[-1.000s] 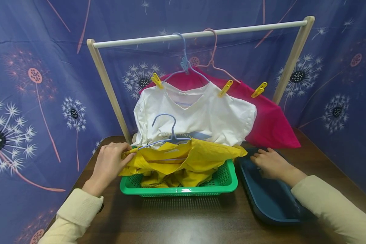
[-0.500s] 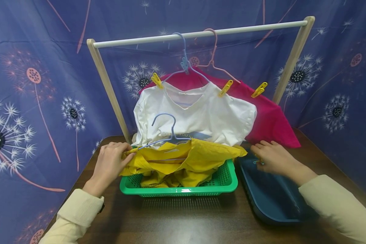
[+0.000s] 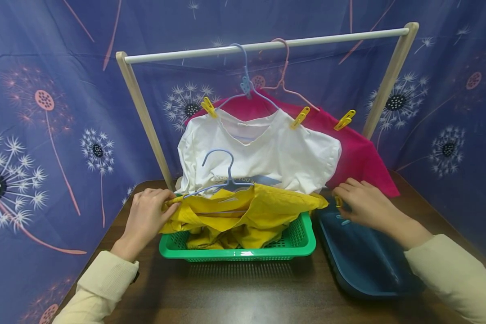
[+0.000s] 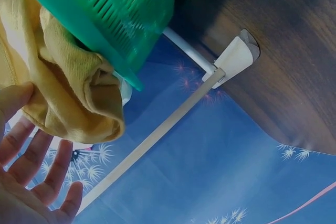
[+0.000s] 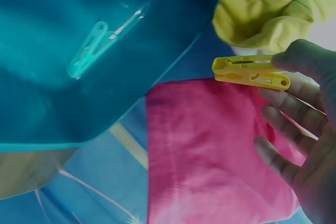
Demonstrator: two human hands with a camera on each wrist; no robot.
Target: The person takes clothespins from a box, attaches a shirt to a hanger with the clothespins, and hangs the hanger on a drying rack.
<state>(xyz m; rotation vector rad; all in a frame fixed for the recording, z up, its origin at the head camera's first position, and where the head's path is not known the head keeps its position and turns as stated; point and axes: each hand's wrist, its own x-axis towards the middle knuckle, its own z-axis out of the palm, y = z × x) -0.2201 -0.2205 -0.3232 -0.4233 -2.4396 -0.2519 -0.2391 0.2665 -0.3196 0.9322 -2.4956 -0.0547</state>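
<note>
My left hand pinches the left shoulder of a yellow shirt, thumb in front and fingers behind. A blue hanger sits inside the shirt's neck, its hook standing up free. The lower part of the shirt lies bunched in a green basket. My right hand is raised over the far end of a dark blue tray. Between its thumb and forefinger it holds a yellow clothespin, just right of the shirt's right sleeve. A light blue clothespin lies in the tray.
Behind the basket stands a rack with a white rail. From it hang a white T-shirt and a magenta shirt on hangers, with yellow clothespins on them. A patterned curtain surrounds the wooden table.
My right hand has lifted from inside the tray, moving slightly up with a yellow clothespin now showing between its fingertips. The left hand and the yellow shirt have stayed in place.
</note>
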